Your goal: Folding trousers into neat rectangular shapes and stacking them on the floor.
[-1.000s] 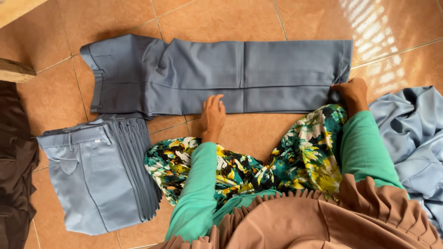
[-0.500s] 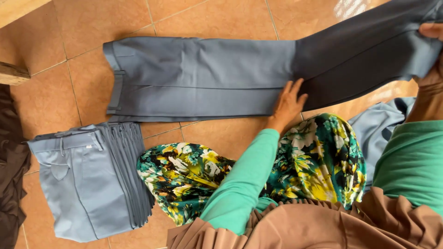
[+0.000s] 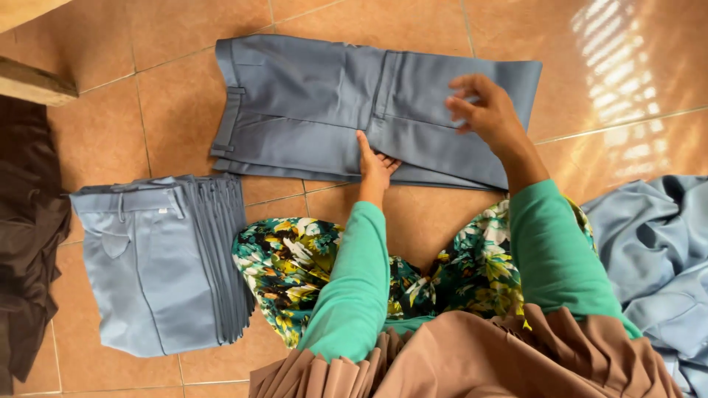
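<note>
Grey-blue trousers (image 3: 310, 103) are laid flat on the tiled floor (image 3: 627, 88), at the far centre, waistband at the left, legs folded back over the upper part so the hem end lies near the middle. The left hand (image 3: 376, 163) is pressed flat on the near edge of the trousers at the fold line, fingers (image 3: 366, 144) straight and together, gripping nothing. The right hand (image 3: 483, 110) is held over the folded-over leg section at the right; its fingers (image 3: 464, 94) are loosely curled and spread, touching or just above the cloth; whether cloth is pinched cannot be told.

A stack of folded trousers (image 3: 158, 258) of the same colour is seen at the near left, well apart from the piece in hand. A heap of unfolded grey-blue garments (image 3: 656, 250) is seen at the right. Dark brown cloth (image 3: 26, 236) is lying at the far left edge, and a wooden edge (image 3: 33, 81) is seen above it. Green sleeves and a floral cloth (image 3: 287, 265) are seen over the lap.

Step judged: a fold is in hand, the legs already doubled over and the layers being flattened and squared. The next move is judged to call for the edges to be aligned, the crease pinned by the left hand, and the right-hand portion taken in a firm pinch so the layers are not let slip.
</note>
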